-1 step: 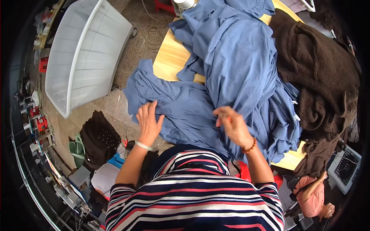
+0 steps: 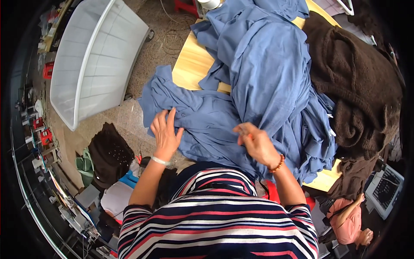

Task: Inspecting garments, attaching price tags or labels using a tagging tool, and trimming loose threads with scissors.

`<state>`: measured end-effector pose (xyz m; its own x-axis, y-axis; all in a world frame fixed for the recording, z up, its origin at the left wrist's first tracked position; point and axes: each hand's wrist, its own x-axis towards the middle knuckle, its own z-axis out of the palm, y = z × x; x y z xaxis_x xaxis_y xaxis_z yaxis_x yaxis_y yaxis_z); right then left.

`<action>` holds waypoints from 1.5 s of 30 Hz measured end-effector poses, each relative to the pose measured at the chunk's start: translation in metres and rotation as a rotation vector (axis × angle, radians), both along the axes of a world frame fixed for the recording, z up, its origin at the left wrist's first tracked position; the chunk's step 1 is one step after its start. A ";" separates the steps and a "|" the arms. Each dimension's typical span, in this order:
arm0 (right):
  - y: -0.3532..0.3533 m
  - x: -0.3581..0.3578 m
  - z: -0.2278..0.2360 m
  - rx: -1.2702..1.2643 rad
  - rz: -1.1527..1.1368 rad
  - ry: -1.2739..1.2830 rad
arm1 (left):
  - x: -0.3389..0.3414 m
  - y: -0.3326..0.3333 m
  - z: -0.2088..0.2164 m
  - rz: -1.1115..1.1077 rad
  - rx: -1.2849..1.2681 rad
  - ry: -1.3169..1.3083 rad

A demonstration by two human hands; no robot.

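A blue garment [image 2: 207,114] with a button on it lies wrinkled in front of me, hanging over the table's near edge. My left hand [image 2: 165,134] rests on its left part, fingers stretched out and slightly spread. Above its right side my right hand [image 2: 257,144] is closed, fingers curled in. A bit of orange shows between those fingers; the rest of this small thing is hidden. Beyond and to the right, a large heap of blue garments [image 2: 271,64] covers much of the wooden table [image 2: 194,60].
Dark brown knitted cloth [image 2: 349,82] is piled at the right. A white wheeled bin [image 2: 103,64] stands at the left on the floor. Dark brown fabric [image 2: 110,153] lies lower left. At the lower right are another person in a pink top [image 2: 347,220] and a grey keyboard-like device [image 2: 386,187].
My right hand has shifted slightly to the left over the blue garment. My left hand stays on the cloth, its fingers a little farther up.
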<state>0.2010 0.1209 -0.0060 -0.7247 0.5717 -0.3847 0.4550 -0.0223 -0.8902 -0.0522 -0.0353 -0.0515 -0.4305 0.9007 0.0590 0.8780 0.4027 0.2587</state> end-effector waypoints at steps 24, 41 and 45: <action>-0.068 -0.016 -0.001 -0.345 -0.348 0.186 | 0.093 0.028 0.046 0.301 0.153 -2.343; -0.002 0.037 0.030 0.201 -0.173 0.003 | 0.034 0.071 0.070 -0.305 -0.176 -1.235; -0.005 0.043 0.027 0.022 -0.196 0.006 | 0.037 0.072 0.074 -0.244 -0.272 -1.212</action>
